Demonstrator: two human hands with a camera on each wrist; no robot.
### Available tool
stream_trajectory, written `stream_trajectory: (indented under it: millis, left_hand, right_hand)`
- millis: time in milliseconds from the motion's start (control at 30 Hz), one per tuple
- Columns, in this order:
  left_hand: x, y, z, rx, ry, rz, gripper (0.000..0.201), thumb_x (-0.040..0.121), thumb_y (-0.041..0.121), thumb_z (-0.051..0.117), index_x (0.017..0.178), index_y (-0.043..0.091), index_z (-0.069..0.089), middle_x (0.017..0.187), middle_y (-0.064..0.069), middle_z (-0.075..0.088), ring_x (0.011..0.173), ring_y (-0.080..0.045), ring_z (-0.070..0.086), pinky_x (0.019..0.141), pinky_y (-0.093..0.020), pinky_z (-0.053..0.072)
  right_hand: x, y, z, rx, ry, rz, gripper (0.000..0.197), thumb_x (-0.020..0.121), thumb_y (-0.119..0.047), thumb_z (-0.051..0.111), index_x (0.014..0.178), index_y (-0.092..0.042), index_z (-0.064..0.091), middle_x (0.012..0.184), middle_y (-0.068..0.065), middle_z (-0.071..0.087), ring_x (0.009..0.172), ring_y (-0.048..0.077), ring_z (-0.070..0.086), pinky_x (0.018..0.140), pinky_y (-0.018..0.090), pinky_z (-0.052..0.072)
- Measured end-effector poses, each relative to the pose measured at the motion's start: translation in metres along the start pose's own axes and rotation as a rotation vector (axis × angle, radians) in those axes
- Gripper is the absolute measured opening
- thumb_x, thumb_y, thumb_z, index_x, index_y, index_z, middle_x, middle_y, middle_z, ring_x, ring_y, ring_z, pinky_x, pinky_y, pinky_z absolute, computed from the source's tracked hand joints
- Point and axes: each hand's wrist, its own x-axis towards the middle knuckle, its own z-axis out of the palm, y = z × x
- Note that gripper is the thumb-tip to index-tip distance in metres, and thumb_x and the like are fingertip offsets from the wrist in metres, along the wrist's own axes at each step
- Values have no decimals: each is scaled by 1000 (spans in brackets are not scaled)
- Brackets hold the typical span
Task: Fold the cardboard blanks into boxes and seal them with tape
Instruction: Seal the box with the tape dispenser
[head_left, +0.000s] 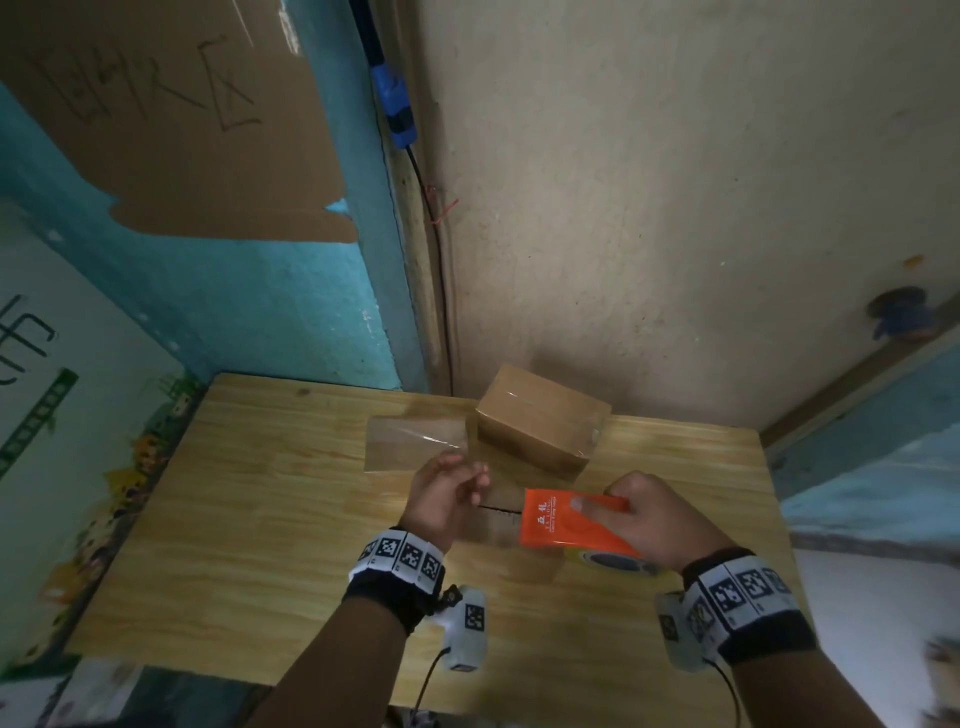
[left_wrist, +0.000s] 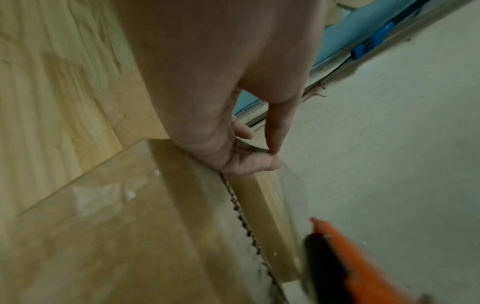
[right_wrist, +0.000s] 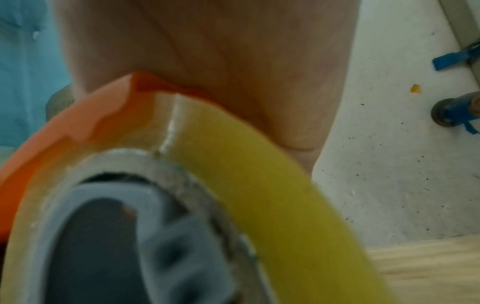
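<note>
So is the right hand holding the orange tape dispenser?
Yes, the right hand grips the orange tape dispenser above the wooden table, with its thumb pressed on the top face.

Nothing legible: white lettering on the orange tape dispenser (head_left: 569, 522) was too small to read, handwritten characters on the wall cardboard (head_left: 156, 104) were unclear, and wristbands (head_left: 400, 553) bore only square-coded markers.
</note>
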Motion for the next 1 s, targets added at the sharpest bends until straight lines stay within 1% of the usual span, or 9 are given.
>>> stream_trajectory:
  millis: [167,233,333,400,500,567,733,867,1000]
  left_hand:
    - [2,-7,-5,75,87,30,22,87,-11,67,97,5,56,83,-21,73,64,-25,66,54,-29,46]
    - [1,-8,-7,68,69,30,21,87,-10,68,97,5,57,86,-23,73,67,-25,67,54,-29,46]
    - [-1,-8,-11,30,78,27,20,86,-8,71,100,2,60,94,-26,73,72,-25,69,54,-27,49]
    - [-3,-8,-14,-17,65,20,20,85,-7,72,102,-1,62,98,-26,72,75,-25,69,53,-24,52]
    - [-7,-9,-18,-97,6,-5,24,83,-5,73,104,-2,62,100,-26,72,84,-30,71,56,-22,57]
    - [-8,-11,-22,-147,-7,-13,27,81,-4,74,105,-1,61,103,-27,72,86,-30,73,56,-21,58]
    - [-5,-14,-24,-172,43,7,23,84,-9,71,105,-4,62,101,-27,72,84,-29,73,57,-21,57]
    - [-4,-15,-20,-173,-5,0,27,81,-11,71,103,-2,59,97,-27,69,74,-26,68,60,-26,56]
    - [-1,-9,-34,-309,-36,-74,34,76,-13,67,107,0,60,94,-23,65,70,-24,67,57,-26,56]
  right_hand:
    - [3,5,-6,175,59,-46,80,79,-84,63,73,-5,71,67,16,71,58,37,70,59,42,56]
    - [5,3,-5,278,96,-64,89,72,-89,62,75,-1,71,70,19,71,62,41,69,62,40,50]
    - [11,-5,0,358,97,-57,86,71,-85,64,80,0,73,77,22,74,72,44,73,67,40,53]
    - [14,-7,4,357,84,-50,95,65,-91,65,83,1,74,78,20,76,73,42,74,67,40,55]
    - [15,-6,9,336,78,-59,108,61,-98,62,87,6,73,80,23,74,73,43,73,65,48,58]
    - [12,-4,10,321,80,-67,101,66,-94,61,87,4,74,80,21,75,72,40,74,68,47,59]
    - [4,-7,10,339,118,-140,92,70,-90,64,76,2,72,71,16,71,63,30,71,58,30,51]
    - [4,-9,19,300,79,-114,84,79,-82,67,80,2,71,76,17,73,66,36,73,58,47,58]
    - [6,-8,17,268,77,-92,83,81,-82,63,82,1,71,76,18,72,67,36,72,59,41,56]
